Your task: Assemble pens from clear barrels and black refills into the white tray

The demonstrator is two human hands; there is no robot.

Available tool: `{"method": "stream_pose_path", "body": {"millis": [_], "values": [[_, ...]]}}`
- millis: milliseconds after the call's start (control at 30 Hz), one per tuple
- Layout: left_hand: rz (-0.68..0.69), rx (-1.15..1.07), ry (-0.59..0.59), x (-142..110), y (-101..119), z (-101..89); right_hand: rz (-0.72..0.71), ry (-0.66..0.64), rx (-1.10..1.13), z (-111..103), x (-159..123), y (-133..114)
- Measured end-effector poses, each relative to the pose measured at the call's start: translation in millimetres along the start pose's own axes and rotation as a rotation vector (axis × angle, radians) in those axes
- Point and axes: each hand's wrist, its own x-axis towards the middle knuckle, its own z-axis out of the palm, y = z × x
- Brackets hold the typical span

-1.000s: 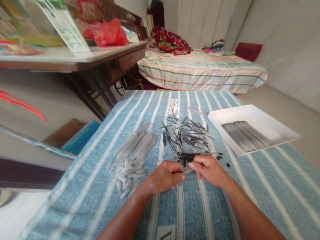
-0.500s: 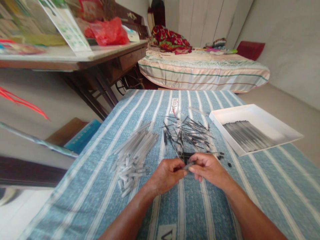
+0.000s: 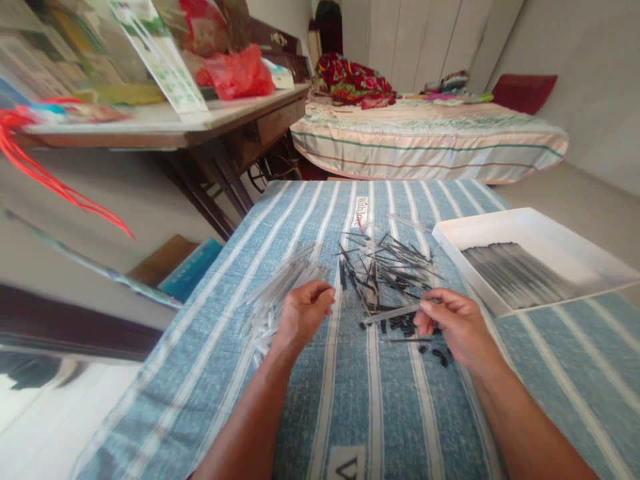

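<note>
My right hand (image 3: 453, 327) pinches one end of a translucent pen barrel (image 3: 393, 314), which points left above small black plugs (image 3: 400, 327). To the left, my left hand (image 3: 306, 310) is closed, its fingertips curled together; whether anything is in them is hidden. It lies over the right side of a pile of clear pen barrels (image 3: 290, 270) and partly covers the short whitish pen caps (image 3: 265, 331). Between and beyond the hands, thin dark pen refills (image 3: 400, 263) lie in a loose heap. Several black plugs (image 3: 440, 357) sit near my right wrist.
A white box (image 3: 510, 223) at the right holds a row of dark-tipped pens (image 3: 520, 273). A blue striped cloth (image 3: 240, 373) covers the table. Behind stand a bed (image 3: 425, 147) and a side desk (image 3: 170, 137) with a red plastic bag (image 3: 240, 72).
My hands were together on a small grey piece; now they are apart. The left has moved left to the barrels and caps, while the right has moved right with a barrel. The view has shifted slightly.
</note>
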Motion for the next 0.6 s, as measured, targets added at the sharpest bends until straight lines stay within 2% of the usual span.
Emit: {"method": "stream_pose_path", "body": {"millis": [67, 133, 367, 600], "values": [[0.003, 0.032, 0.067, 3.5, -4.6, -4.8, -0.001, 0.042, 0.029, -3.4, 1.9, -0.6], [0.018, 0.069, 0.06, 3.5, -6.7, -3.9, -0.013, 0.087, 0.046, -7.0, 4.0, -1.2], [0.245, 0.299, -0.083, -8.8, -1.6, 26.5, -0.11, 0.211, 0.122, -20.1, 11.9, -2.2], [0.407, 0.463, -0.207, -10.8, 11.1, 53.9, -0.109, 0.263, 0.189, -21.4, 15.7, -3.8]]}}
